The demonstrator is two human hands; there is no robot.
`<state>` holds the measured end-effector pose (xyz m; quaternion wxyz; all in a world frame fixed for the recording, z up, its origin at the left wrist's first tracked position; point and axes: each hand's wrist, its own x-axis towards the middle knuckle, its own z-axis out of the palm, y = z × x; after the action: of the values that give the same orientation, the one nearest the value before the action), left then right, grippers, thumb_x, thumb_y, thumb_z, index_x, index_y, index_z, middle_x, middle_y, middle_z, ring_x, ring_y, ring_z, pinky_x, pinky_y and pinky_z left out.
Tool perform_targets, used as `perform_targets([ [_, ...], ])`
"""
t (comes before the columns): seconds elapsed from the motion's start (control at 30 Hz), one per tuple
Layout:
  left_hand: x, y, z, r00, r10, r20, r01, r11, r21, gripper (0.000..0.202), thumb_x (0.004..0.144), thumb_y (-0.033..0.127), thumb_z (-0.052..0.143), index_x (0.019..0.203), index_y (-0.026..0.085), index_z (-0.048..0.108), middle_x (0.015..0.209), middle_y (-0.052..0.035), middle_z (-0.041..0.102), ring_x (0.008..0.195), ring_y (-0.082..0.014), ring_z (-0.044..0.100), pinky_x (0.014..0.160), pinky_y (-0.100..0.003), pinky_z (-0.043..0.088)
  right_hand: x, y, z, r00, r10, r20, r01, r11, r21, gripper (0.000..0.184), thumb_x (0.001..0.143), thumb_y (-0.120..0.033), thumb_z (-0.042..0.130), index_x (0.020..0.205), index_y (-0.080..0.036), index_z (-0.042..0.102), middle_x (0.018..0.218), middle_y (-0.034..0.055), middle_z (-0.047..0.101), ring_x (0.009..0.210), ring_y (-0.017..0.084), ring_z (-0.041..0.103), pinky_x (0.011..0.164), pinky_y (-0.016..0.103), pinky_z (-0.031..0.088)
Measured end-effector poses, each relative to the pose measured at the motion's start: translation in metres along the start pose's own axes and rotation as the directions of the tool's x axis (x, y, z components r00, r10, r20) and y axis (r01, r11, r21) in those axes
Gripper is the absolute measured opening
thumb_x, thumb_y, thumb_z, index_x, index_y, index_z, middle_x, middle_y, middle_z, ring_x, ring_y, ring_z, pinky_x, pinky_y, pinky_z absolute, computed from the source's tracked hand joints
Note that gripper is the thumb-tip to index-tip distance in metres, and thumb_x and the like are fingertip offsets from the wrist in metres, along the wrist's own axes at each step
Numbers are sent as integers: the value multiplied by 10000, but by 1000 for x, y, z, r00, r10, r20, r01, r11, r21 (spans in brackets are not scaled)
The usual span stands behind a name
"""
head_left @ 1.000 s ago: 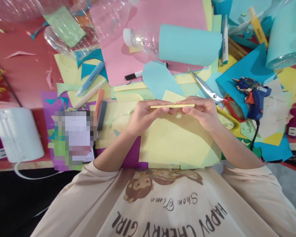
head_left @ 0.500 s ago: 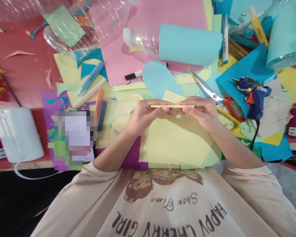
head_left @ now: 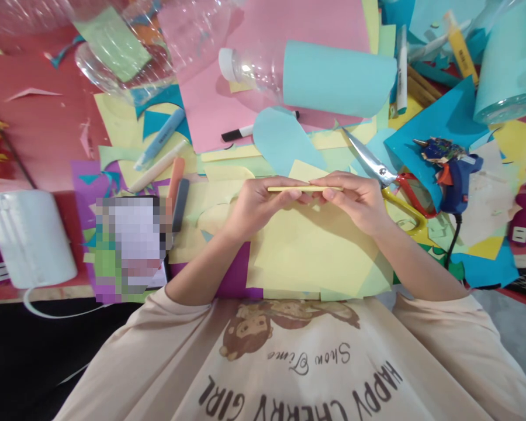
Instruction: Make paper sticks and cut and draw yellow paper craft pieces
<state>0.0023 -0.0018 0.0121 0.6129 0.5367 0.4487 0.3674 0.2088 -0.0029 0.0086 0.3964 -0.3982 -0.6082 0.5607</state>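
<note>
Head view: left hand [head_left: 258, 202] and right hand [head_left: 360, 200] pinch narrow yellow strip [head_left: 313, 188], thumbs on near side, fingers behind. Strip sits over yellow sheet [head_left: 315, 251]. Two-handed pinch probably serves to hold strip straight. Long axis runs left-right, nearly level, ends pointing sideways.

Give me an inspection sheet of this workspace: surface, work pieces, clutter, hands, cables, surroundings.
Surface: red tabletop, largely covered with coloured paper.
Job's things: narrow pale-yellow strip, seemingly paper, seen edge-on above a pale-yellow paper sheet.
Clutter: metal scissors with red and yellow handles; clear plastic bottle wrapped in turquoise paper, lying sideways.
Hands: left hand and right hand both hold the strip.
Cables: black cord runs from the blue plastic glue gun.
Surroundings: grey floor-like area at lower right.
</note>
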Motion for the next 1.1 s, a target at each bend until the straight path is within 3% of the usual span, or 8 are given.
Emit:
perform_targets([
  [0.2,0,1,1,1000,-10,-16,10,1000,-8,331,811,461,680,910,160,771,786,-65,772,747,-164,724,676,-227,567,0,2,-1,999,6,35,-7,1000,13,217,908,-306,607,1080,-264,735,863,6,691,738,86,642,685,229,543],
  [0.47,-1,-2,1,999,-22,-43,21,1000,-24,303,811,444,687,898,166,768,787,-61,773,749,-155,724,654,-209,562,4,1,-4,991,-114,76,119,990,-70,227,922,-242,583,1097,-277,724,896,5,707,742,87,638,716,244,535],
  [0.7,-1,-2,2,997,-36,-70,35,999,-9,370,791,499,687,898,152,759,768,-71,767,723,-173,727,656,-245,581,2,2,-4,984,-146,99,158,978,-134,274,936,-254,549,1156,-331,693,1046,16,689,946,130,644,822,301,556],
  [0.9,-1,-2,2,996,-26,-86,27,1000,15,377,773,517,698,877,160,760,766,-64,765,734,-173,727,669,-245,586,2,0,-7,983,-127,132,139,986,-89,308,908,-276,593,1183,-389,672,1217,12,619,1119,169,596,1002,365,497],
  [1.1,-1,-5,1,995,11,-94,-6,999,48,357,793,504,684,907,175,763,797,-59,772,766,-170,725,699,-243,584,1,-3,-9,972,-147,184,166,981,-96,213,894,-302,607,1052,-378,727,1333,-9,562,1262,197,512,1049,396,460],
])
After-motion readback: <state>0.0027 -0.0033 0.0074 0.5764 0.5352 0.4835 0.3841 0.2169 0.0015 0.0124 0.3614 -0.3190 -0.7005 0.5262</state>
